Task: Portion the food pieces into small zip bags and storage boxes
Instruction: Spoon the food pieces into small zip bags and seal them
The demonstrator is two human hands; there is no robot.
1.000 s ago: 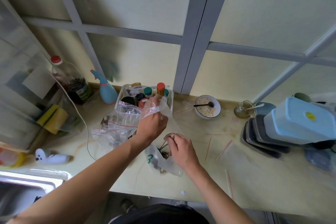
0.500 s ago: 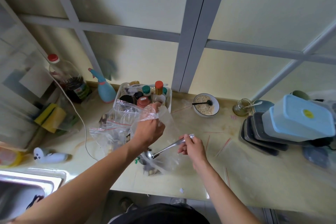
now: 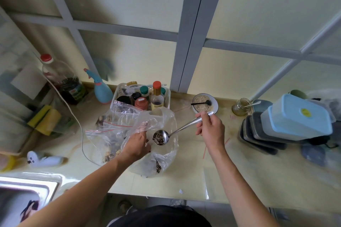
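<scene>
Gripping spoon (image 3: 166,135) in right hand (image 3: 210,129); left hand (image 3: 136,145) fingers hidden, grip unclear, behind bag (image 3: 164,155).

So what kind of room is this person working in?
Most likely a home kitchen: a steel sink set in the counter, a basket of condiment bottles against the window, and stacked storage boxes.

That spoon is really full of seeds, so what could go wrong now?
1. The metal spoon is heaped with sunflower seeds; if the right hand tips it, seeds could spill onto the counter.
2. The left hand grips the floppy clear plastic bag; if its mouth sags shut, the seeds could miss it.
</scene>
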